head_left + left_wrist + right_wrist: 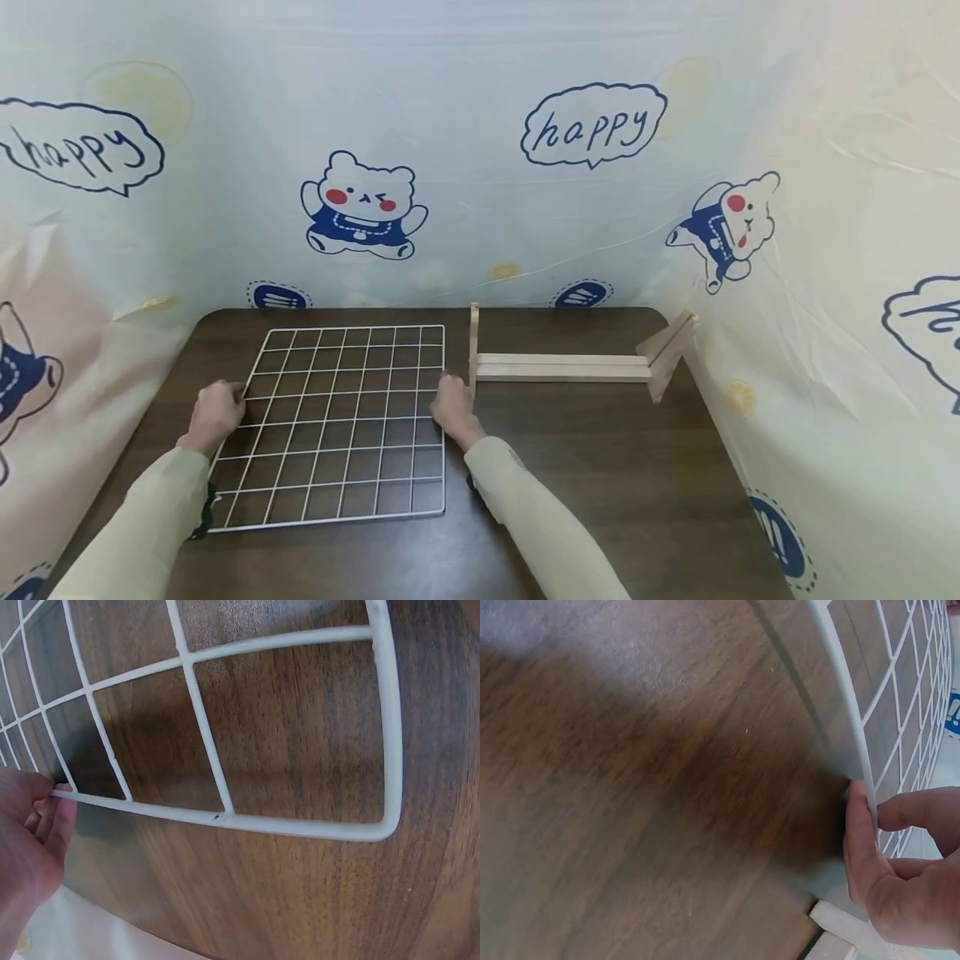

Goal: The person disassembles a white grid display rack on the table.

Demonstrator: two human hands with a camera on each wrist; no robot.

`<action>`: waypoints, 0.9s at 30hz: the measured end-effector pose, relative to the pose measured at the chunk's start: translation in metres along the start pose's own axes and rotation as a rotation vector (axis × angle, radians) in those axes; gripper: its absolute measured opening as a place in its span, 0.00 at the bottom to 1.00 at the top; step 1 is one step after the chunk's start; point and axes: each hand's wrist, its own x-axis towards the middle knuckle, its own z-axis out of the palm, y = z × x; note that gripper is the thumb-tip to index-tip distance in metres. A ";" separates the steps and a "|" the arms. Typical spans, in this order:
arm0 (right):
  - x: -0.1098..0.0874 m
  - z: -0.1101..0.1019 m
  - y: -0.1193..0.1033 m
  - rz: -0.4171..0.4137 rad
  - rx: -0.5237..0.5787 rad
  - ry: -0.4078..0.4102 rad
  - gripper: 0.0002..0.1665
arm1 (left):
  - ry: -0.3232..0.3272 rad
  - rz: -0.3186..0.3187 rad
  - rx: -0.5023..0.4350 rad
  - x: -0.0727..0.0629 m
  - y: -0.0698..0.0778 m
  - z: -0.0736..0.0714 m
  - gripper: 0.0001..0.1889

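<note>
A white wire grid panel (343, 457) lies over the left half of the table. My left hand (215, 412) pinches its left edge rod, thumb on one side and fingers on the other, as the left wrist view shows near the rod (174, 813). On the opposite edge my right hand (454, 407) pinches the right rod between thumb and fingers; the right wrist view shows that hand (907, 862) with a gap and shadow between the rod and the tabletop. Just right of the right hand stands a pale wooden frame (562, 368) with upright end pieces joined by slats.
The brown wooden table (637, 492) has a rounded far edge against a printed curtain (480, 225) with cartoon bears. The curtain also hangs along both sides. The wooden frame's right end piece (671, 354) sits at the table's right edge.
</note>
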 end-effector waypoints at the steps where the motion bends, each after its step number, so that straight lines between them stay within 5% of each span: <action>1: 0.001 0.000 0.000 0.000 -0.012 -0.004 0.29 | -0.004 -0.005 0.000 0.001 0.001 -0.001 0.17; 8: 0.001 -0.004 -0.002 -0.011 -0.047 -0.064 0.24 | -0.075 -0.027 0.037 0.002 0.001 -0.006 0.16; 14: 0.001 -0.005 -0.004 -0.028 -0.080 -0.055 0.16 | -0.101 0.024 0.069 0.004 0.001 -0.006 0.17; 27: 0.000 0.000 0.000 -0.018 -0.117 -0.100 0.36 | -0.139 0.055 0.113 0.005 0.001 -0.005 0.06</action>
